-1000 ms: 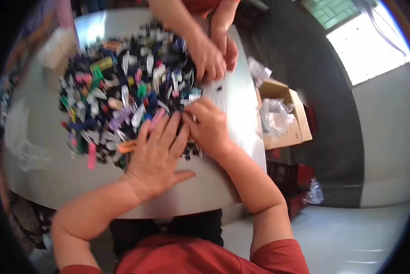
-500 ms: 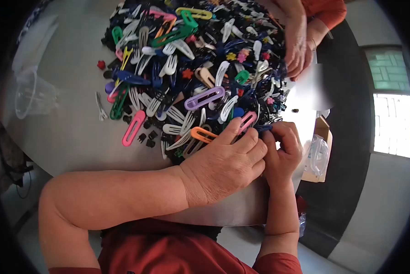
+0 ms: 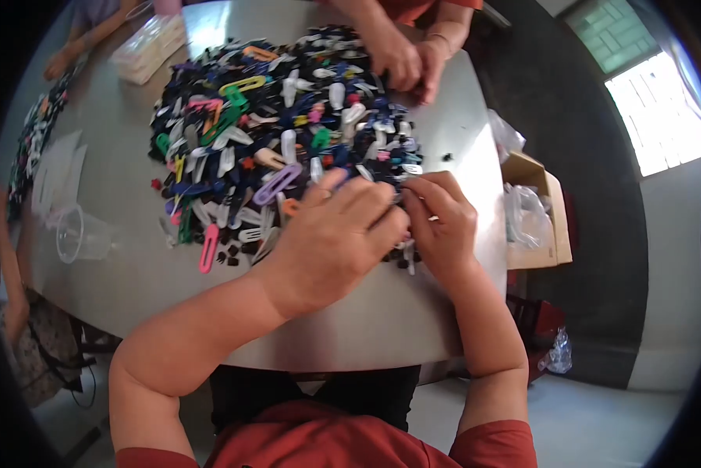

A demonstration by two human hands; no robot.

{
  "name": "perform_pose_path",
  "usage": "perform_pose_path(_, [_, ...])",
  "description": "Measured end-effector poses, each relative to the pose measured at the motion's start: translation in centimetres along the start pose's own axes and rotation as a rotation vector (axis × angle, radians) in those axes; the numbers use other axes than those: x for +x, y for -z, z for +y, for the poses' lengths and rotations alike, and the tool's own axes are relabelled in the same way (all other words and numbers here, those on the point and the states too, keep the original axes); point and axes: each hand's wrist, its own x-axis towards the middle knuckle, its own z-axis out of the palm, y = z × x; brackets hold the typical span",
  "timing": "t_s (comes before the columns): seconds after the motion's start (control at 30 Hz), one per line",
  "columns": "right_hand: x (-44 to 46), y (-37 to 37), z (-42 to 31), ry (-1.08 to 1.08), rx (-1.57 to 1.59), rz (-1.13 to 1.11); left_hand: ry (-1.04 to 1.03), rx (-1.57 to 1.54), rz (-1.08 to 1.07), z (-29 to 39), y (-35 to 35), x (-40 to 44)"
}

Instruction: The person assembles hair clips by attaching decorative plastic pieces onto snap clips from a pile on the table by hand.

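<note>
A wide heap of mixed hair clips [image 3: 233,136] covers the middle of the metal table. My left hand [image 3: 327,242] lies over its near edge, fingers bent and closed, fingertips partly hidden. Close against it, my right hand [image 3: 446,222] is closed in a pinch, thumb and forefinger together at the heap's right front edge. Whatever the fingers hold is too small and covered to name. Left of my left hand are a purple hair clip [image 3: 278,184] and an orange clip [image 3: 289,207]. A pink hair clip [image 3: 208,248] lies at the heap's front left.
Another person's hands [image 3: 409,66] work at the heap's far right. A clear plastic cup [image 3: 83,235] lies on the left. Beyond it, another person's arm [image 3: 73,51] shows near a white box [image 3: 149,48]. A cardboard box [image 3: 557,222] with plastic bags stands off the table's right side.
The camera view has tilted up and back, showing more table and the people across it. My hands stay close together at the heap's near right edge; dark blue clips seen between them are now hidden.
</note>
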Motion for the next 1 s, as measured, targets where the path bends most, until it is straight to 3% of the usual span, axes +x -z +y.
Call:
perform_pose_path(0.13, [0.4, 1.4, 0.4, 0.142, -0.181, 0.046, 0.280, 0.132, -0.122, 1.6, 0.3, -0.1])
perform_pose_path(0.27, [1.9, 6.2, 1.6, 0.114, -0.451, 0.223, 0.126, 0.130, -0.230, 1.9, -0.9, -0.6])
perform_pose_path(0.3, [2.3, 8.3, 1.9, 0.025, -0.571, 0.253, 0.109, 0.108, -0.212, 2.2, -1.0, -0.5])
perform_pose_path(0.37, [2.2, 12.9, 3.7, -0.111, -0.568, 0.351, 0.045, 0.079, -0.207, 1.9, -1.6, -0.7])
perform_pose_path(0.4, [1.7, 14.6, 4.3, -0.280, -0.456, 0.398, -0.005, 0.057, -0.201, 1.8, -1.7, -0.6])
perform_pose_path(0.5, [0.0, 17.8, 7.8, -0.401, -0.456, 0.452, -0.040, 0.043, -0.184, 1.9, -1.4, -0.3])
perform_pose_path(0.73, [-1.3, 19.1, 10.6, -0.647, -0.557, 0.304, -0.031, 0.094, -0.179, 2.0, -1.2, -0.2])
perform_pose_path(0.8, [-1.6, 19.3, 11.0, -0.759, -0.639, 0.142, -0.034, 0.124, -0.152, 2.4, -0.9, -0.1])
perform_pose_path(1.0, [-1.9, 19.2, 14.4, -0.737, -0.734, 0.042, -0.031, 0.131, -0.122, 3.2, -0.4, 0.4])
